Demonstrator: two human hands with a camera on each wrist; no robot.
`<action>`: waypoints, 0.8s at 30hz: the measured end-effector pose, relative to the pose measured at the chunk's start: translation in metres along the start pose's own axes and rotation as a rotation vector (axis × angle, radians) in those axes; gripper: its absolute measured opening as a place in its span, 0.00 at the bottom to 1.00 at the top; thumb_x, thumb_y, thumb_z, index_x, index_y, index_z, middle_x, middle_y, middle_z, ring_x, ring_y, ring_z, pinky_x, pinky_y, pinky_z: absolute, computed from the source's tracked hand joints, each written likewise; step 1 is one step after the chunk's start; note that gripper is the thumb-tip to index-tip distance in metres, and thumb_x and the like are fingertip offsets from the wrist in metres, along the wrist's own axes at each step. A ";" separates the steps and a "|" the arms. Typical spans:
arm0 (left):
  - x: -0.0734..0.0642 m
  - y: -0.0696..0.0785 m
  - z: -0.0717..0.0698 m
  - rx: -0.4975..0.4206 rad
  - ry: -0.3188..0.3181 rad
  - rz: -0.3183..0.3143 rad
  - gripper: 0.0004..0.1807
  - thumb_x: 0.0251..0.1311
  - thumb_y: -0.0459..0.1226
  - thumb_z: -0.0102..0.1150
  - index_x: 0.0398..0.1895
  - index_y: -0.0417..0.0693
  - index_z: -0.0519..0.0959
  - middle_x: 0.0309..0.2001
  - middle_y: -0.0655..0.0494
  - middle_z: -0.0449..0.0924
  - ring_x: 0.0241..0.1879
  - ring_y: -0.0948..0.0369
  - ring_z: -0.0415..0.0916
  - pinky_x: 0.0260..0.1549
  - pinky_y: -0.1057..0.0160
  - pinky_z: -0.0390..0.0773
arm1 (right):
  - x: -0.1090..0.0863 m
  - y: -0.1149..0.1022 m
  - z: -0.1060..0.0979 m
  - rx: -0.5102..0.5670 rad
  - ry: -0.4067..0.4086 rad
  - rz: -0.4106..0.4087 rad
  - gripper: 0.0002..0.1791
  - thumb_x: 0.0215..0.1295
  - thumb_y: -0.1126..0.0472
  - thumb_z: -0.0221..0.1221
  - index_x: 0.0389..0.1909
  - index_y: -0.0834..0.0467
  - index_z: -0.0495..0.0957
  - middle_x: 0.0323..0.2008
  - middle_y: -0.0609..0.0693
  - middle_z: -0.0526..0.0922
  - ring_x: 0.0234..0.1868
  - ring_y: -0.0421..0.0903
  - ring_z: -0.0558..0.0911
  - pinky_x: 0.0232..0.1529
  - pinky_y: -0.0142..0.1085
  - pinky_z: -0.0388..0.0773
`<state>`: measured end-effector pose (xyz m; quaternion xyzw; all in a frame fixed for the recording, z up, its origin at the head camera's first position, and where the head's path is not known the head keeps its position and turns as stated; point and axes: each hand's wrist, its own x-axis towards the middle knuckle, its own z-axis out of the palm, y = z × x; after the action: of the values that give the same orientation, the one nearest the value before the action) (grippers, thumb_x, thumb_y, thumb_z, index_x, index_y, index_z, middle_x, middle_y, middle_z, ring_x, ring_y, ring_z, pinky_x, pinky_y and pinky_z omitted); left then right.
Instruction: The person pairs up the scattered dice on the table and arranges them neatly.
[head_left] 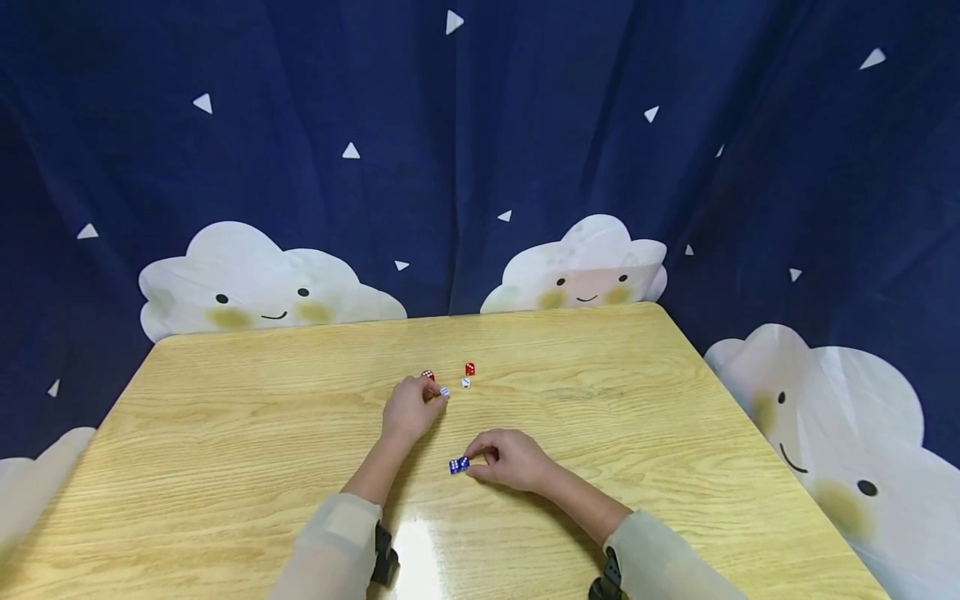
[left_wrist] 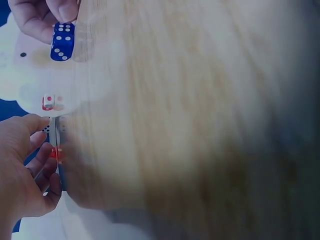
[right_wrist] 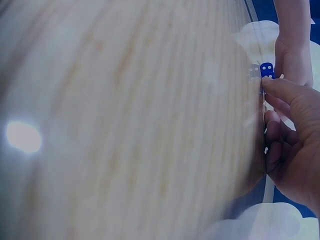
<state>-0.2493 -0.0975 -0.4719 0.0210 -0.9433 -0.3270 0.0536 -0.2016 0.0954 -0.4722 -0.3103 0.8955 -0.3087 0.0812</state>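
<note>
My left hand (head_left: 411, 411) pinches a white die (head_left: 445, 392) between thumb and fingertips, low over the wooden table. Right behind those fingers sits a red die (head_left: 428, 375), partly covered by them. Nearer to me, my right hand (head_left: 513, 460) has its thumb and index finger on a blue die (head_left: 464, 462). Against its left side stands a second blue die (head_left: 453, 467). The left wrist view shows the blue pair (left_wrist: 62, 41) side by side, while the right wrist view has one blue die (right_wrist: 267, 69) at my right fingertips, the other hidden.
Beyond my hands, another red die (head_left: 469, 368) stands just behind another white die (head_left: 466, 383), right of my left fingertips. The wooden table (head_left: 645, 392) ends at a dark blue curtain (head_left: 450, 167) with cloud faces along the back and right.
</note>
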 end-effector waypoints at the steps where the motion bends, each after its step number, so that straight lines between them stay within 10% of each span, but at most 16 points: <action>1: 0.000 0.000 -0.001 -0.001 0.001 0.003 0.10 0.49 0.46 0.60 0.30 0.52 0.78 0.29 0.56 0.73 0.30 0.61 0.69 0.26 0.64 0.68 | 0.000 0.000 0.000 -0.001 0.000 -0.001 0.08 0.50 0.53 0.63 0.33 0.47 0.80 0.14 0.38 0.67 0.15 0.30 0.62 0.17 0.24 0.59; 24: -0.009 -0.004 -0.014 -0.010 -0.013 0.047 0.11 0.49 0.47 0.58 0.32 0.52 0.78 0.31 0.56 0.73 0.31 0.60 0.70 0.29 0.63 0.70 | 0.001 0.001 0.000 -0.007 -0.019 0.010 0.08 0.50 0.52 0.62 0.33 0.46 0.79 0.14 0.38 0.68 0.15 0.31 0.63 0.18 0.24 0.60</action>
<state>-0.2384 -0.1085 -0.4639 -0.0034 -0.9422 -0.3306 0.0553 -0.2024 0.0952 -0.4727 -0.3091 0.8972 -0.3022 0.0900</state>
